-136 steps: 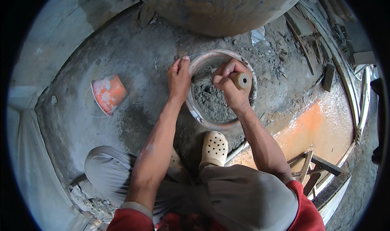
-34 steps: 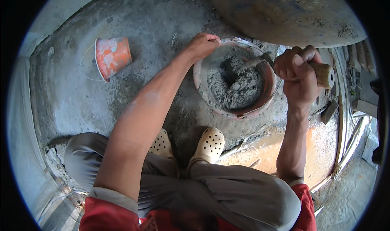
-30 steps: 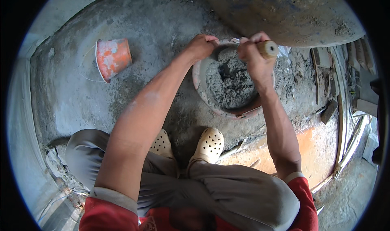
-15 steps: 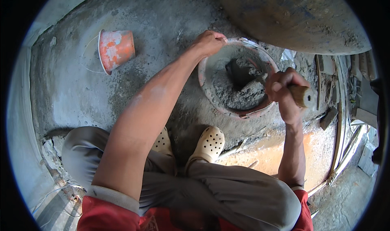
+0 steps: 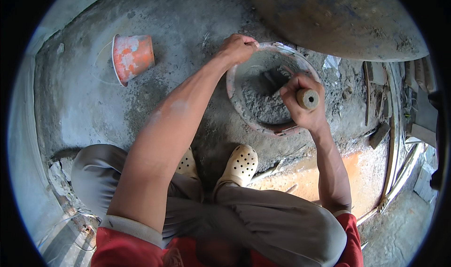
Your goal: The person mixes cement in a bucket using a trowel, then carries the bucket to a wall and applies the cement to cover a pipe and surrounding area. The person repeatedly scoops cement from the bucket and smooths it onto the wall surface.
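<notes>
- On my feed, the right hand [image 5: 300, 116] is wrapped tightly round the wooden handle [image 5: 308, 98], over the right side of the tub.
- Half a second ago that fist was out past the tub's right edge; now it has come in over the opening, with the handle's butt turned more toward my camera.
- I can't make out the tool's working end clearly: the fist and dark shadow inside the tub hide most of it.
- Grey mix [image 5: 266, 108] sits inside the tub, lumpy toward the near side; I judge that it's still being worked, this inward shift being part of a stroke.
- The left hand [image 5: 238, 50] stays curled on the upper-left rim of the tub [image 5: 231, 91], which I take as steadying it.
- Farther out, left of the tub and well apart, I see the orange bucket [image 5: 135, 57] on its side.
- Beyond the tub, toward upper right, bulges a large rounded vessel [image 5: 338, 25].
</notes>
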